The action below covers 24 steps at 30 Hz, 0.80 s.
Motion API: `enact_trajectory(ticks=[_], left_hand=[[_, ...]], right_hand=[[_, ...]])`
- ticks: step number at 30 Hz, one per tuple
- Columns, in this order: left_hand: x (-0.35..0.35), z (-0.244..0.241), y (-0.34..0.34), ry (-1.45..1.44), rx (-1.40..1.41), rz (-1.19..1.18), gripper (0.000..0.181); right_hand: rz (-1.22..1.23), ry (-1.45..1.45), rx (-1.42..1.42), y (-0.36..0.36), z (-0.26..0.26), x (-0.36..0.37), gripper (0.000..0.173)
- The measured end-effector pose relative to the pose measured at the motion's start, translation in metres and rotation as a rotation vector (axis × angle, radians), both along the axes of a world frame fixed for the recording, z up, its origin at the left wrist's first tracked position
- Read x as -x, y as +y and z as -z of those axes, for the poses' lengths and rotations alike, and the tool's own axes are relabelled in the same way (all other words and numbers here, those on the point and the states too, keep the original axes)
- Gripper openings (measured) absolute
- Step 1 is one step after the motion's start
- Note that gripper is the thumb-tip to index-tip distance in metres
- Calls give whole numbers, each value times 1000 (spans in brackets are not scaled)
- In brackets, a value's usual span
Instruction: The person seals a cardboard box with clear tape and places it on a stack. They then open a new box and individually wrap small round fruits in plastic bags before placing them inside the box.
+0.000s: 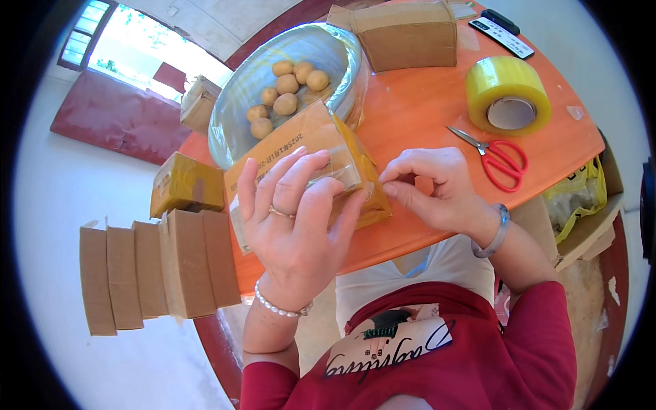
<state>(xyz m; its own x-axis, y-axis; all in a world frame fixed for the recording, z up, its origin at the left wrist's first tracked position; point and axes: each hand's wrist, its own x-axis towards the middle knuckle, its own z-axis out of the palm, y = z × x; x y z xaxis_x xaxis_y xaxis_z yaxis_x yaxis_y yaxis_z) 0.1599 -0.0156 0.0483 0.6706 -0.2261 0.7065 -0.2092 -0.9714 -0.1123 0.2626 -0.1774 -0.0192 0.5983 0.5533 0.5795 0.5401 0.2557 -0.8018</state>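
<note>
A cardboard box (277,148) wrapped in yellowish clear tape lies tilted on the orange table (420,107) before me. My left hand (294,220) is on it, fingers spread over its printed face and thumb by the taped end, holding it. At that end my right hand (430,187) has its thumb and forefinger brought together close to the box's edge. Whether a bit of tape is pinched between them is too small to tell. Red-handled scissors (505,164) lie to the right of this hand, beyond them a large roll of yellowish packing tape (507,95).
Several potatoes (287,84) sit in a plastic-lined basin (225,128) behind the box. Another carton (410,36) stands at the back, near a phone-like device (502,38). Left are a smaller taped box (187,184) and a row of cartons (159,266). An open carton (589,241) holds a plastic bag.
</note>
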Motion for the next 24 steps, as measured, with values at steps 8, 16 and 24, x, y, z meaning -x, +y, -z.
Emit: enact_trajectory(ticks=[8,16,24], left_hand=[[-1,-1,-1,8,-7,-4,32],[8,3,1,-15,-1,-37,29],[98,45,48,-245,368,-58,34]], right_hand=[[120,-95,38,11,8,7,6],[257,-291,106,14,3,17,10],[266,70,-87,-7,14,16,18]])
